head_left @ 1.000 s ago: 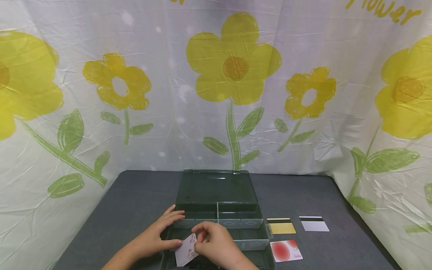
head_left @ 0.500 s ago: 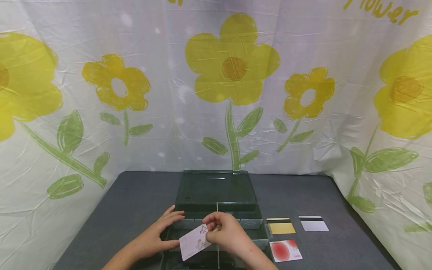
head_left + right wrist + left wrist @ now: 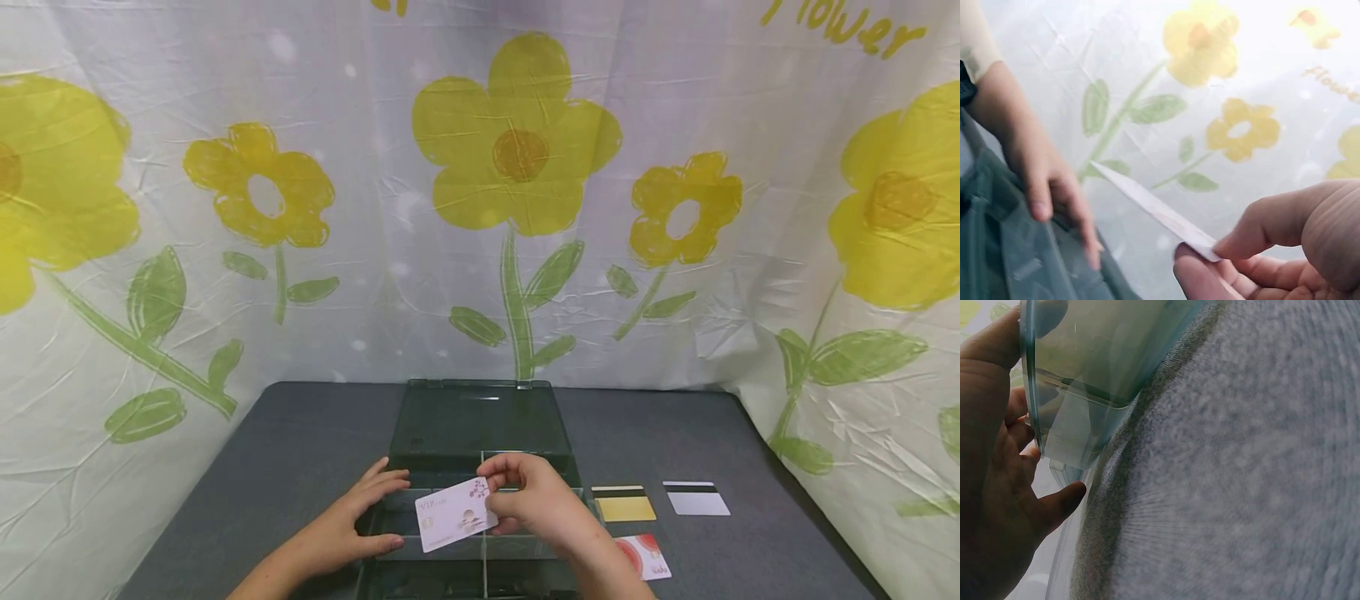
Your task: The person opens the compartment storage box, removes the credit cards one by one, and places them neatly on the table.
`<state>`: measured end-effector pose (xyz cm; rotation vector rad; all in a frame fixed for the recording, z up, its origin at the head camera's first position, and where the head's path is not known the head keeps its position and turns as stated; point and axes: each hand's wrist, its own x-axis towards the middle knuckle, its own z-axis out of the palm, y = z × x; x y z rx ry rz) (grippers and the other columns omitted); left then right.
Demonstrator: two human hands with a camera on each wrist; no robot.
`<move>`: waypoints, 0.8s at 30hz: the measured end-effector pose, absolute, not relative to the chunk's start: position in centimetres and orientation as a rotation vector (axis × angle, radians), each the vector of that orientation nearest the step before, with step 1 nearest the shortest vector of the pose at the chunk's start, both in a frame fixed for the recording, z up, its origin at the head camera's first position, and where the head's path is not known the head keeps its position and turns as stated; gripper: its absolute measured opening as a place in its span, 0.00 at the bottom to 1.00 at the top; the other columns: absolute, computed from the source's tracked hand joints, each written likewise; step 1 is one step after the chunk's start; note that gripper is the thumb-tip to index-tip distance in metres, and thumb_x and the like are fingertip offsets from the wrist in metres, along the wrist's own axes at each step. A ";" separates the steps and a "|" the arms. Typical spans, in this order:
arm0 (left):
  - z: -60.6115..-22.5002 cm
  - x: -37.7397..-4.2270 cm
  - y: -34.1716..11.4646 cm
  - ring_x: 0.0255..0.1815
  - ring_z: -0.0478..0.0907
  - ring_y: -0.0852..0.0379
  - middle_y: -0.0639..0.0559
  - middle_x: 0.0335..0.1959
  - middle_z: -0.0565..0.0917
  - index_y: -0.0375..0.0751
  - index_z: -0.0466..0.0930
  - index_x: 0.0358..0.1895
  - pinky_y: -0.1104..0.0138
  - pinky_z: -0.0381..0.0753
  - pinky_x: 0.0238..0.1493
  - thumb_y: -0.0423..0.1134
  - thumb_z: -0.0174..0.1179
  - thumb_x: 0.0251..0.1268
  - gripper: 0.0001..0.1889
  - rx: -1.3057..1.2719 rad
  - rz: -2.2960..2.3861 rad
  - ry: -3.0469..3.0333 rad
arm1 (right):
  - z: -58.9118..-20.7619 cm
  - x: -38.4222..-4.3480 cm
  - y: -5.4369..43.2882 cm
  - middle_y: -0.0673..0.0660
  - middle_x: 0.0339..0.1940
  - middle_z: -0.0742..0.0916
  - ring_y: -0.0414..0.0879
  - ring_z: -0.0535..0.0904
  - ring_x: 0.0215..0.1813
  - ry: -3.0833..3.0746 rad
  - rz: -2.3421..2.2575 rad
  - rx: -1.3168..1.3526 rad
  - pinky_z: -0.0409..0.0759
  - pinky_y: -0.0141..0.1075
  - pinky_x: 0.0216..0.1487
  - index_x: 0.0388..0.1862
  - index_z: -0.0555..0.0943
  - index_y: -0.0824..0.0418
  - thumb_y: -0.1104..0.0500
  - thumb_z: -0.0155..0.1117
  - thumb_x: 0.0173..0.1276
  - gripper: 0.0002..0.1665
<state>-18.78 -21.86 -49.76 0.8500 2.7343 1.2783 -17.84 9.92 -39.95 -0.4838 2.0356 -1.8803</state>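
My right hand [image 3: 536,504] pinches a pale pink VIP card [image 3: 450,515] by its right end, above the compartments of a dark translucent plastic box [image 3: 480,417] whose lid stands open. Printed flowers and the letters "VIP" show on the card's face. In the right wrist view the same card [image 3: 1154,206] appears nearly edge-on between thumb and fingers. At the box's left side, my left hand [image 3: 348,525] rests on the rim with its fingers spread; the left wrist view has this hand [image 3: 1007,487] against the clear box wall [image 3: 1085,369].
Right of the box lie a gold card [image 3: 626,508] and a white card [image 3: 699,500], each with a black stripe. A red-and-white card [image 3: 651,557] lies nearer, partly behind my right forearm. A flower-printed cloth [image 3: 360,250] hangs behind the grey table [image 3: 300,433].
My right hand has raised the VIP card from the box's front left part, moving up and rightward, and its face has turned into fuller view. The left hand has stayed in place.
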 end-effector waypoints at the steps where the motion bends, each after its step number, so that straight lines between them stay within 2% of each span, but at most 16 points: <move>1: -49.8 -18.8 -21.9 0.81 0.45 0.31 0.49 0.77 0.68 0.48 0.73 0.72 0.30 0.62 0.64 0.53 0.72 0.64 0.35 0.854 1.273 2.741 | -39.8 -18.0 10.3 0.60 0.38 0.82 0.49 0.85 0.36 2.035 -1.876 -0.498 0.86 0.40 0.31 0.54 0.79 0.74 0.75 0.61 0.60 0.21; 7: -49.9 -18.8 -21.8 0.81 0.46 0.31 0.50 0.76 0.68 0.50 0.73 0.72 0.30 0.62 0.63 0.54 0.72 0.63 0.35 0.849 1.267 2.747 | -39.1 -18.7 12.7 0.60 0.39 0.81 0.49 0.84 0.38 2.056 -1.854 -0.521 0.87 0.42 0.33 0.56 0.77 0.75 0.73 0.62 0.63 0.22; 12: -49.8 -18.8 -21.9 0.81 0.45 0.31 0.48 0.77 0.67 0.48 0.72 0.73 0.30 0.63 0.63 0.54 0.72 0.64 0.36 0.841 1.266 2.724 | -38.4 -19.2 14.6 0.60 0.40 0.81 0.48 0.83 0.40 2.050 -1.852 -0.503 0.86 0.39 0.35 0.58 0.76 0.76 0.72 0.63 0.64 0.22; 24: -49.6 -18.9 -22.1 0.81 0.40 0.29 0.43 0.79 0.62 0.46 0.69 0.75 0.28 0.61 0.62 0.48 0.70 0.68 0.35 0.839 1.316 2.629 | -37.5 -19.9 18.9 0.60 0.43 0.81 0.48 0.82 0.39 2.111 -1.835 -0.472 0.86 0.42 0.39 0.61 0.74 0.77 0.69 0.64 0.70 0.23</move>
